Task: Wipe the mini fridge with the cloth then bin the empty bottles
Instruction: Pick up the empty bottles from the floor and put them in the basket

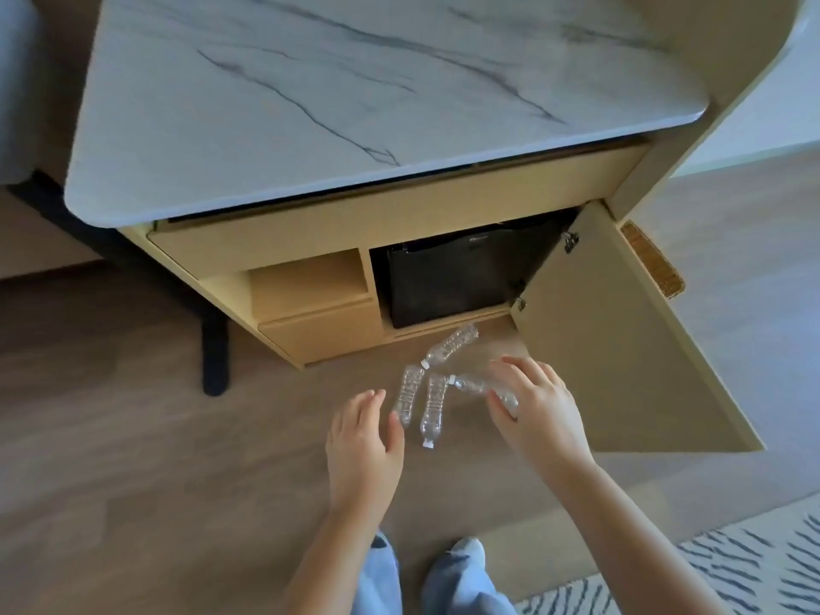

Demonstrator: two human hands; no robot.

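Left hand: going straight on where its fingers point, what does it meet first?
Likely the leftmost bottle, lying beside its thumb; if it misses that, the lower drawer beyond. Depth is unclear.

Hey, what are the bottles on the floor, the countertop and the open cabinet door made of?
The bottles look like thin clear plastic: see-through, ribbed, with white caps. The countertop is marble or a marble-look slab, white with grey veins and a soft sheen. The cabinet door is pale wood or wood-look laminate, flat and matte; I can't tell which.

Wood floor (177, 459) carries the cabinet (319, 335) at 12 o'clock, clear bottles (432, 410) lying at 6 o'clock, patterned rug (732, 565) at 4 o'clock.
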